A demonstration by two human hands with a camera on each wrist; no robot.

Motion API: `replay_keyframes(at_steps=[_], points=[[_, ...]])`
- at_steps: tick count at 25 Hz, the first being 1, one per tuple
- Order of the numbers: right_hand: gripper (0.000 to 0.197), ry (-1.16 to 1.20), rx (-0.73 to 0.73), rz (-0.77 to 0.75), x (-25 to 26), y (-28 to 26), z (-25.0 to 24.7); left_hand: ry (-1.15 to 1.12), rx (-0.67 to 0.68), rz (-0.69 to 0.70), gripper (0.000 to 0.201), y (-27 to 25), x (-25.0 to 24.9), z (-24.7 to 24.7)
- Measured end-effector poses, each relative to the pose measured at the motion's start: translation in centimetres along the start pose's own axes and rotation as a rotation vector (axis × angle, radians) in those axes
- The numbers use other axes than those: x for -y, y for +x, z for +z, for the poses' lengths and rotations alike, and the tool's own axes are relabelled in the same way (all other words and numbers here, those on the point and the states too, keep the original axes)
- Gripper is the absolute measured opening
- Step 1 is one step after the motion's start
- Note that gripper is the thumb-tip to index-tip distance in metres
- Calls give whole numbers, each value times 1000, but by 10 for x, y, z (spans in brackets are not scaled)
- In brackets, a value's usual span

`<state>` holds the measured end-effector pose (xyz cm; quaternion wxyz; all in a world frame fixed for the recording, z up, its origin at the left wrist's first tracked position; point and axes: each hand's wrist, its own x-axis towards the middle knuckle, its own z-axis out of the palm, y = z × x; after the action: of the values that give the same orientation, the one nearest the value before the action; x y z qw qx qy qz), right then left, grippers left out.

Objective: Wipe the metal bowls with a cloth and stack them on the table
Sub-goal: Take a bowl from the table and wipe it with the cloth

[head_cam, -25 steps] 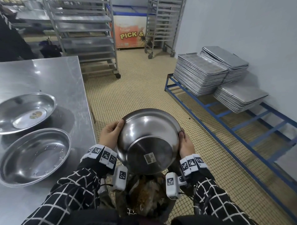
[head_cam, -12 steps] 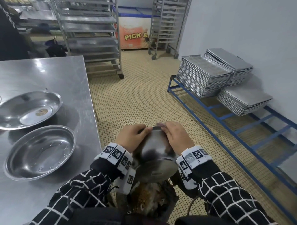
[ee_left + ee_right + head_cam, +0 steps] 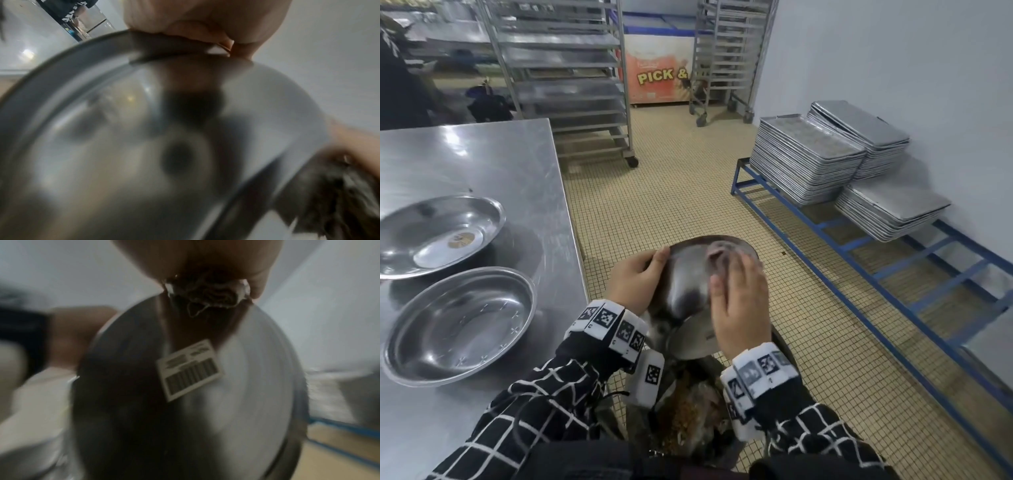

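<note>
I hold the bowl [image 3: 690, 274] off the table's [image 3: 482, 161] near right corner, above a dark bin [image 3: 688, 421]. A second ago I held its underside up by both edges; now it is tipped away and my right hand [image 3: 743, 301] has come onto its back, fingers curled over a bunched cloth [image 3: 207, 295] and pressing it to the metal near the barcode sticker [image 3: 190, 369]. My left hand [image 3: 635, 284] grips the left rim, thumb over the edge. I judge the wiping has begun; stacking is not yet due. Count: one bowl in hand, two bowls on the table, near [image 3: 458, 325] and far [image 3: 438, 236], side by side, unstacked. One cloth. Far right, three piles of trays [image 3: 804, 161]; far back, two racks [image 3: 565, 68].
</note>
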<state>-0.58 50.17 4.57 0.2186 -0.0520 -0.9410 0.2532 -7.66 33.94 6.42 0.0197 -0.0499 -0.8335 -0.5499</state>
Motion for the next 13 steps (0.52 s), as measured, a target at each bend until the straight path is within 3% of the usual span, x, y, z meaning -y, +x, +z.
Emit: replay_keyframes(at_steps=[2, 3, 4, 6, 9, 10, 13], points=[[54, 375, 32, 378, -19, 10, -6, -32, -31, -15, 40, -2, -2, -4], [50, 503, 60, 508, -26, 11, -9, -35, -44, -27, 40, -3, -1, -6], [47, 526, 84, 533, -26, 9, -12, -25, -56, -33, 41, -3, -1, -7], [51, 395, 112, 339, -16, 2, -13, 23, -61, -30, 48, -2, -2, -6], [64, -141, 164, -136, 13, -2, -5, 68, -40, 19, 51, -4, -7, 0], [67, -208, 162, -169, 23, 1, -4, 75, -41, 38, 49, -6, -10, 1], [70, -163, 107, -65, 32, 17, -5, -24, -39, 31, 45, -4, -11, 1]])
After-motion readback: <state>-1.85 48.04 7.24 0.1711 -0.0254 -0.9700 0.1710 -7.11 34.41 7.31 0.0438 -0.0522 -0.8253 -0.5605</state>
